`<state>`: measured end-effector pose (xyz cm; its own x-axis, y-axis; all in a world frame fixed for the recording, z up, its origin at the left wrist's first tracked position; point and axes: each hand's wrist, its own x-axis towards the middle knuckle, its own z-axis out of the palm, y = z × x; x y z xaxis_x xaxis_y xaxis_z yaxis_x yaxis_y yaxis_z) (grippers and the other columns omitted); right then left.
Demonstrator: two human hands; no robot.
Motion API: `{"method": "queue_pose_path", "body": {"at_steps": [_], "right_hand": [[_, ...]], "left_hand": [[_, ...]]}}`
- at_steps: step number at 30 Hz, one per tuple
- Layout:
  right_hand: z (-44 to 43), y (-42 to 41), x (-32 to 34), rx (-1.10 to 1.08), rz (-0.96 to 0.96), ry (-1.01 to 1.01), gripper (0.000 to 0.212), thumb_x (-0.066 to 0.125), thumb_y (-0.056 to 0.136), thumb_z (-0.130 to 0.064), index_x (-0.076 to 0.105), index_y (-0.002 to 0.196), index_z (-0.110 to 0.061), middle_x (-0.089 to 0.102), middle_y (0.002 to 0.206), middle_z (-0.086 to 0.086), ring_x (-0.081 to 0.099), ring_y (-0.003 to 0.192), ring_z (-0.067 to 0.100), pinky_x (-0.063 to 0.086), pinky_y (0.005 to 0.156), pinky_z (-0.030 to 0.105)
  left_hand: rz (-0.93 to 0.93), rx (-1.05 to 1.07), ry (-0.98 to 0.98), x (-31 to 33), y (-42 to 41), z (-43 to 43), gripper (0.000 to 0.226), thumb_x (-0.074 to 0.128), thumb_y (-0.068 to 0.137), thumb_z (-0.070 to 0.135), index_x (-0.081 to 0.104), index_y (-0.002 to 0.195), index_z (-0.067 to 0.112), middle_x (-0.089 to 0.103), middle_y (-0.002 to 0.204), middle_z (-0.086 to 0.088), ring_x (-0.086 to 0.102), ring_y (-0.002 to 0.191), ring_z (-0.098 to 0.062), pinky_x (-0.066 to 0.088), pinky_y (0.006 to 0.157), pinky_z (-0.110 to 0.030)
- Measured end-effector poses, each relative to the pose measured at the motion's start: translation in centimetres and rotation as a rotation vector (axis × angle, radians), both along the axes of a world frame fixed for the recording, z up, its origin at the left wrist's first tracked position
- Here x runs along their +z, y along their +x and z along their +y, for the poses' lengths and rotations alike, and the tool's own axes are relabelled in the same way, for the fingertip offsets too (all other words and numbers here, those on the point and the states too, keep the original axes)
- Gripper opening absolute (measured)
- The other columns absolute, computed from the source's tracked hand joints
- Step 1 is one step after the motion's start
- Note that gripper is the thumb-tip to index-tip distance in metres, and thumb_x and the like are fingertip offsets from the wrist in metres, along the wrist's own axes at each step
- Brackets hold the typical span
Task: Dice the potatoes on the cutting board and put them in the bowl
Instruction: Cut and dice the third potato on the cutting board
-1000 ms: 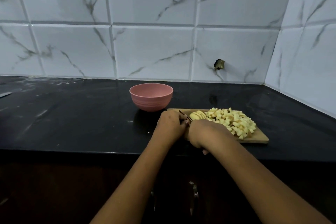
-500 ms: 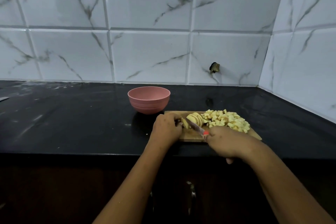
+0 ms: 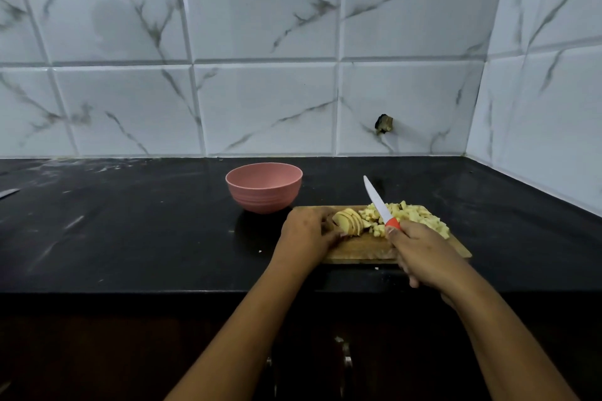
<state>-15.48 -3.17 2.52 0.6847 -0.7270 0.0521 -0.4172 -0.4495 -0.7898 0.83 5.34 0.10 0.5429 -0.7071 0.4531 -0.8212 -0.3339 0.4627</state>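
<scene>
Hands sit a little apart over a rectangular wooden cutting board that lies near the front edge of a black stone table. The left hand curls its fingers round a fanned, leaning stack of pale yellow potato slices at the board's left end and holds it there. The right hand grips the orange-red handle of a white-bladed kitchen knife. The blade is raised off the board and points up and away to the left. Just right of the slices, partly behind the blade, a loose heap of small diced potato cubes covers the board's far right part. A round pink ribbed bowl stands upright on the table just beyond the board's left corner; whether the two touch cannot be told. White marble-veined wall tiles rise behind the table and turn a corner on the right.
</scene>
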Motion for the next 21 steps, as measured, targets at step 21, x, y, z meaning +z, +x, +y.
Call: {"method": "queue_pose_path", "body": {"at_steps": [21], "right_hand": [[-1.7, 0.8, -1.5, 0.015, -0.086, -0.044, 0.029, 0.04, 0.101, -0.035, 0.054, 0.088, -0.013, 0.05, 0.058, 0.001, 0.044, 0.037, 0.006, 0.041, 0.043, 0.024]], "left_hand": [[0.011, -0.273, 0.273, 1.5, 4.3, -3.3, 0.065, 0.047, 0.081, -0.005, 0.055, 0.13, 0.037, 0.044, 0.145, 0.009, 0.032, 0.134, -0.017, 0.029, 0.112, -0.043]]}}
